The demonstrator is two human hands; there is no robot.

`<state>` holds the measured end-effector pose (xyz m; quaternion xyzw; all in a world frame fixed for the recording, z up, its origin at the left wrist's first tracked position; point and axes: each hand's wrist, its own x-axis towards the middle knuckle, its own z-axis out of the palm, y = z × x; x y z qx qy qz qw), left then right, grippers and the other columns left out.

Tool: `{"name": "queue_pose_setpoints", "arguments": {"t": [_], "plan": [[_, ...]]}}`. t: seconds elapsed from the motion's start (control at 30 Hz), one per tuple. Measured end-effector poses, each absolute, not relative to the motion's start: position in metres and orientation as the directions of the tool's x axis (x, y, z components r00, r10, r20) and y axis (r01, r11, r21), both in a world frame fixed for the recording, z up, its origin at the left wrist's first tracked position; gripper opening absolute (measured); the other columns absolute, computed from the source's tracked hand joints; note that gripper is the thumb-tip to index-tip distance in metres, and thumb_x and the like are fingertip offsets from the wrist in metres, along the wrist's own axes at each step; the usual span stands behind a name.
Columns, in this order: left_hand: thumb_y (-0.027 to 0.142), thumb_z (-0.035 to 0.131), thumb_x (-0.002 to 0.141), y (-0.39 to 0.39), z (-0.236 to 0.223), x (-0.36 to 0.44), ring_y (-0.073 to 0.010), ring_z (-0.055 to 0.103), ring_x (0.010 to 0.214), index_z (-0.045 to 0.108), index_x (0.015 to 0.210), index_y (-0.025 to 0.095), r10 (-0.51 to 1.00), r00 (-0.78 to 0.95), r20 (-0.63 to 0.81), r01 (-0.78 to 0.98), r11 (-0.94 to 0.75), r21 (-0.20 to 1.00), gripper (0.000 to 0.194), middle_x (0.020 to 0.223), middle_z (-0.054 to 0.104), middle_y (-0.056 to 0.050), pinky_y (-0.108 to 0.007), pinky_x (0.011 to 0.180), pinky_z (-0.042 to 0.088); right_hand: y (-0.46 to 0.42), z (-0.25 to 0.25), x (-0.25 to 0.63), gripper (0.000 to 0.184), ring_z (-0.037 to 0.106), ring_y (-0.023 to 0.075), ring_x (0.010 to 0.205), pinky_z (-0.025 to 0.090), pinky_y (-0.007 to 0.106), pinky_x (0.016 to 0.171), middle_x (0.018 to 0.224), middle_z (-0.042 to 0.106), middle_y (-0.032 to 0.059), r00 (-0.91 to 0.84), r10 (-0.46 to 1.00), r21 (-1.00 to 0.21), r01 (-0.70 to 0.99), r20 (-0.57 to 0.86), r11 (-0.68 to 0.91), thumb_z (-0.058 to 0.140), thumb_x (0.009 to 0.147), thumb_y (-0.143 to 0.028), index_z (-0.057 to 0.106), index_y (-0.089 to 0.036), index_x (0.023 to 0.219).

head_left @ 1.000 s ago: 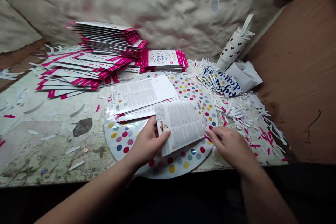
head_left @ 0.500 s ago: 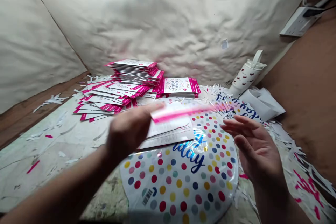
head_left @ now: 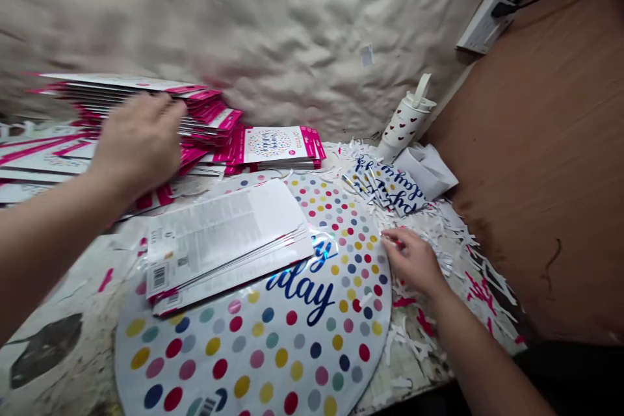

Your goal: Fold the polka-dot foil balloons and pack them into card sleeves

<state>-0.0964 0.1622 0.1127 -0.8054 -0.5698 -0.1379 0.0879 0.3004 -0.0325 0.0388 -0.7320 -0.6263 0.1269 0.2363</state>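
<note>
Over stacked packets (head_left: 209,118), left fingers (head_left: 160,107) spread; right fingers (head_left: 391,242) pinch among shredded paper (head_left: 441,227) by the foil balloon (head_left: 312,344).

Two hands are in view: the left hand (head_left: 136,143) and the right hand (head_left: 414,263). The desk (head_left: 82,292) carries one round polka-dot foil balloon (head_left: 253,338), with one stack of printed packets (head_left: 224,240) on it, its number too thin to tell. Two heaps of pink-edged packets (head_left: 277,144) sit along the far edge. Near the right edge are one heart-printed tumbler (head_left: 404,123), one white paper bag (head_left: 426,169), and one cluster of blue-lettered foil pieces (head_left: 387,188). One power strip (head_left: 482,25) is above them, and the paper shreds (head_left: 439,227) are too many to count.
</note>
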Motion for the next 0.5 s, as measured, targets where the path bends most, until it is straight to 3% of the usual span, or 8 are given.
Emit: {"name": "queue_pose_setpoints", "arguments": {"t": [0.07, 0.13, 0.2, 0.27, 0.33, 0.4, 0.5], "plan": [[0.054, 0.045, 0.082, 0.125, 0.084, -0.080, -0.0363, 0.025, 0.130, 0.036, 0.134, 0.004, 0.879, 0.470, 0.085, 0.882, -0.472, 0.006, 0.072, 0.143, 0.030, -0.019, -0.050, 0.104, 0.022, -0.006, 0.040, 0.330, 0.037, 0.057, 0.0245, 0.104, 0.046, 0.035, 0.085, 0.118, 0.057, 0.0172, 0.320, 0.941, -0.393, 0.884, 0.115, -0.253, 0.043, 0.085, -0.030, 0.056, -0.013, 0.115], [0.062, 0.046, 0.077, 0.092, 0.057, -0.070, -0.0428, 0.022, 0.130, 0.031, 0.138, 0.007, 0.859, 0.485, -0.162, 0.873, -0.487, 0.029, 0.084, 0.144, 0.024, -0.022, -0.056, 0.098, 0.027, 0.023, 0.039, 0.354, 0.048, 0.055, 0.0271, 0.106, 0.044, 0.036, 0.085, 0.120, 0.054, 0.0228, 0.395, 0.915, -0.309, 0.883, 0.086, -0.353, 0.048, 0.080, -0.031, 0.050, -0.007, 0.122], [0.063, 0.042, 0.078, 0.074, 0.042, -0.066, -0.0425, 0.019, 0.131, 0.026, 0.140, 0.008, 0.850, 0.456, -0.264, 0.886, -0.461, 0.044, 0.085, 0.146, 0.019, -0.021, -0.054, 0.099, 0.028, 0.049, 0.035, 0.366, 0.057, 0.059, 0.0280, 0.100, 0.045, 0.034, 0.080, 0.113, 0.058, 0.0227, 0.421, 0.907, -0.225, 0.885, 0.010, -0.409, 0.060, 0.070, -0.027, 0.050, -0.006, 0.122], [0.058, 0.036, 0.082, 0.072, 0.041, -0.066, -0.0376, 0.023, 0.132, 0.029, 0.139, 0.009, 0.837, 0.463, -0.293, 0.883, -0.465, 0.067, 0.075, 0.145, 0.024, -0.018, -0.048, 0.102, 0.028, 0.066, 0.031, 0.368, 0.060, 0.061, 0.0279, 0.092, 0.045, 0.033, 0.074, 0.104, 0.063, 0.0196, 0.423, 0.904, -0.152, 0.891, -0.067, -0.428, 0.066, 0.061, -0.018, 0.054, -0.008, 0.118], [0.048, 0.031, 0.087, 0.072, 0.051, -0.067, -0.0328, 0.038, 0.126, 0.036, 0.136, 0.013, 0.835, 0.473, -0.281, 0.878, -0.472, 0.077, 0.061, 0.139, 0.039, -0.015, -0.043, 0.099, 0.033, 0.074, 0.031, 0.366, 0.056, 0.062, 0.0282, 0.090, 0.045, 0.032, 0.073, 0.099, 0.065, 0.0182, 0.425, 0.900, -0.090, 0.897, -0.102, -0.433, 0.064, 0.059, -0.013, 0.057, -0.010, 0.114], [0.034, 0.029, 0.088, 0.061, 0.064, -0.064, -0.0302, 0.051, 0.115, 0.037, 0.136, 0.017, 0.860, 0.471, -0.197, 0.881, -0.470, 0.055, 0.052, 0.132, 0.048, -0.014, -0.042, 0.092, 0.040, 0.076, 0.035, 0.365, 0.047, 0.061, 0.0295, 0.093, 0.045, 0.034, 0.073, 0.099, 0.065, 0.0193, 0.431, 0.898, -0.040, 0.899, -0.092, -0.435, 0.060, 0.064, -0.012, 0.059, -0.011, 0.111], [0.016, 0.036, 0.079, 0.012, 0.071, -0.051, -0.0301, 0.053, 0.112, 0.029, 0.140, 0.016, 0.840, 0.535, -0.093, 0.845, -0.530, 0.077, 0.061, 0.137, 0.042, -0.015, -0.042, 0.086, 0.046, 0.069, 0.052, 0.359, 0.036, 0.060, 0.0335, 0.095, 0.045, 0.040, 0.075, 0.099, 0.064, 0.0229, 0.449, 0.893, 0.018, 0.894, -0.021, -0.448, 0.046, 0.077, -0.012, 0.060, -0.008, 0.110]]}}
